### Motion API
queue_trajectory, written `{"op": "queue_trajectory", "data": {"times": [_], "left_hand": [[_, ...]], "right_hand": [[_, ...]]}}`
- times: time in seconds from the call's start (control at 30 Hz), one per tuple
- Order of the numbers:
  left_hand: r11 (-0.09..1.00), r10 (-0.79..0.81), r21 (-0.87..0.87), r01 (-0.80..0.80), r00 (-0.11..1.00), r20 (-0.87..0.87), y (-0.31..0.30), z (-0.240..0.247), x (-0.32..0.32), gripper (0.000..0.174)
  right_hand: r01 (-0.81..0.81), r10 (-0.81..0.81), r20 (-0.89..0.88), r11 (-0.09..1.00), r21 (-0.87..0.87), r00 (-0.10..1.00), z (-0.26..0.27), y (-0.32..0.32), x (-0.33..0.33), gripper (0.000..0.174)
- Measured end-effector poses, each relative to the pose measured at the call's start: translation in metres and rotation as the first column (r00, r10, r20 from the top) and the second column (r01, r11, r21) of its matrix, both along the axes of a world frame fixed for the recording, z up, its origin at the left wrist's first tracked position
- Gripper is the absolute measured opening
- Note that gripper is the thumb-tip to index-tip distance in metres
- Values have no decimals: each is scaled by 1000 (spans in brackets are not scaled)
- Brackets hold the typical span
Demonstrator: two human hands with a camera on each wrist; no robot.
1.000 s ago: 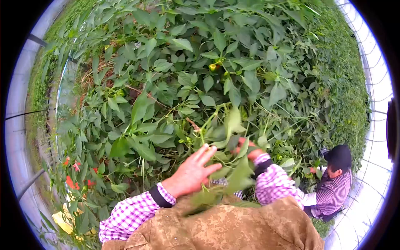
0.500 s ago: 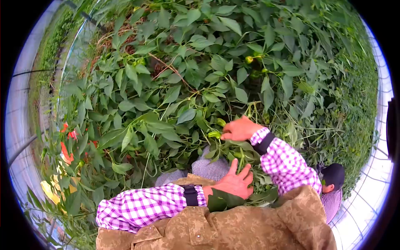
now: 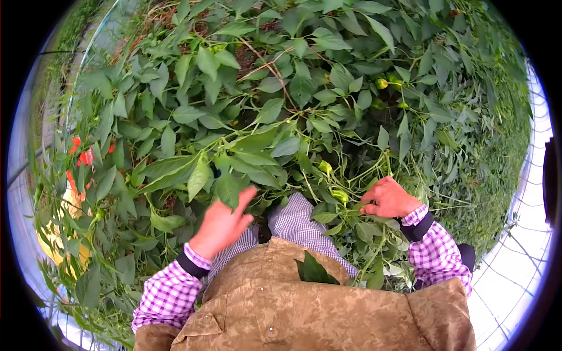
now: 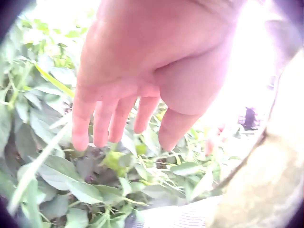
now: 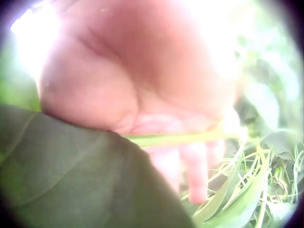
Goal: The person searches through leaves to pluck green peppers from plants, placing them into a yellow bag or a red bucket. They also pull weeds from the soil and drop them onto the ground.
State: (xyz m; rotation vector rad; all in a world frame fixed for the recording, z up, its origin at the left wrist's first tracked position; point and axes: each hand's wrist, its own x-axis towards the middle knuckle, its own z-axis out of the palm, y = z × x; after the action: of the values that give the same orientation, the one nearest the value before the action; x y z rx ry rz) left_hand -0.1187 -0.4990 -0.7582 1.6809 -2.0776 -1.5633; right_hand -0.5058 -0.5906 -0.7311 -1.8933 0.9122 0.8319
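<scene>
My left hand (image 3: 223, 227) is over the pepper plants left of the middle, fingers loosely straight and nothing in its grasp. In the left wrist view its palm (image 4: 142, 61) faces the leaves, fingers spread downward. My right hand (image 3: 387, 199), fingers curled, holds a green pepper plant stem (image 5: 175, 138) that crosses under the palm in the right wrist view. A large dark leaf (image 5: 76, 171) hides its thumb there. Two light green peppers, an upper one (image 3: 325, 167) and a lower one (image 3: 339, 196), hang just left of the right hand.
Dense pepper foliage (image 3: 187, 114) spreads ahead and to both sides. A small yellowish pepper (image 3: 382, 83) shows farther off. Red pieces (image 3: 85, 157) and something yellow (image 3: 67, 219) lie at the left. A loose leaf (image 3: 316, 270) rests on the brown garment (image 3: 246, 304). Another person's dark cap (image 3: 467, 256) shows behind the right sleeve.
The left hand has moved away from the right hand, leftward over the leaves. The right hand has shifted rightward in view and now holds the stem. The view has swung left.
</scene>
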Motion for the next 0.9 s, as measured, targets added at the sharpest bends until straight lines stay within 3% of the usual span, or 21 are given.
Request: {"op": "queue_trajectory", "data": {"times": [0.03, 0.07, 0.13, 0.2, 0.27, 0.33, 0.4, 0.47, 0.5, 0.53, 0.57, 0.6, 0.63, 0.67, 0.7, 0.77, 0.8, 0.9], "left_hand": [[998, 57, -27, -55, 995, 80, -4, -2, 13, 65], [911, 158, 337, -238, 956, 248, -16, -7, 21, 70], [974, 219, 23, -224, 967, 131, -30, -13, 44, 71], [960, 235, 122, -252, 962, 138, -56, -11, 58, 72], [939, 323, -120, -322, 946, -9, -70, -27, 53, 72], [907, 420, 48, -418, 895, -152, -93, -9, 38, 66], [949, 202, -190, -250, 950, -238, -108, -10, 24, 58], [946, 174, -192, -261, 909, -379, -120, -9, 6, 54], [955, 146, -181, -234, 905, -400, -125, -4, -3, 54], [961, 114, -181, -207, 899, -422, -127, -1, -6, 54], [940, 69, -278, -198, 909, -411, -124, -3, -6, 51], [962, 85, -190, -199, 872, -482, -129, 12, 2, 47], [960, 119, -168, -222, 872, -475, -125, 13, 10, 46], [958, 149, -151, -245, 872, -467, -119, 13, 22, 44], [954, 205, -111, -278, 878, -432, -110, 6, 35, 44], [933, 360, 147, -330, 830, -426, -88, -3, 56, 52], [906, 420, 237, -350, 806, -417, -73, -8, 59, 57], [940, 323, 285, -186, 749, -578, -26, -2, 45, 77]], "right_hand": [[-3, 4, -18, 1000, 26, 1000, 0, -5, 5, 30], [-6, 8, -37, 999, 49, 999, -1, -12, 11, 30], [-47, 52, -60, 996, 73, 997, -11, -21, 26, 30], [7, -7, 13, 1000, 28, 1000, -22, -27, 45, 29], [-230, 228, -36, 972, -51, 973, -24, -40, 85, 35], [-307, 313, 62, 948, -82, 948, -40, -46, 127, 41], [-239, 220, 255, 970, 47, 942, -55, -55, 171, 45], [-246, 227, 422, 969, -11, 877, -109, -59, 193, 43], [-296, 285, 244, 955, 10, 927, -113, -73, 206, 40], [-58, 76, 342, 996, -63, 937, -144, -85, 189, 38], [-65, 178, 454, 965, -254, 873, -180, -99, 165, 39], [-52, 44, -73, 993, -110, 996, -116, -118, 190, 41], [0, -12, -48, 969, -249, 999, -98, -121, 180, 50], [-90, 144, 104, 910, -404, 984, -102, -126, 159, 61], [-109, 133, 40, 924, -366, 990, -84, -127, 155, 67], [-250, 198, -191, 919, -305, 961, -62, -120, 145, 79], [-242, 186, -212, 929, -281, 959, -56, -115, 139, 85], [-254, 188, -311, 949, -187, 932, -39, -94, 126, 92]]}}
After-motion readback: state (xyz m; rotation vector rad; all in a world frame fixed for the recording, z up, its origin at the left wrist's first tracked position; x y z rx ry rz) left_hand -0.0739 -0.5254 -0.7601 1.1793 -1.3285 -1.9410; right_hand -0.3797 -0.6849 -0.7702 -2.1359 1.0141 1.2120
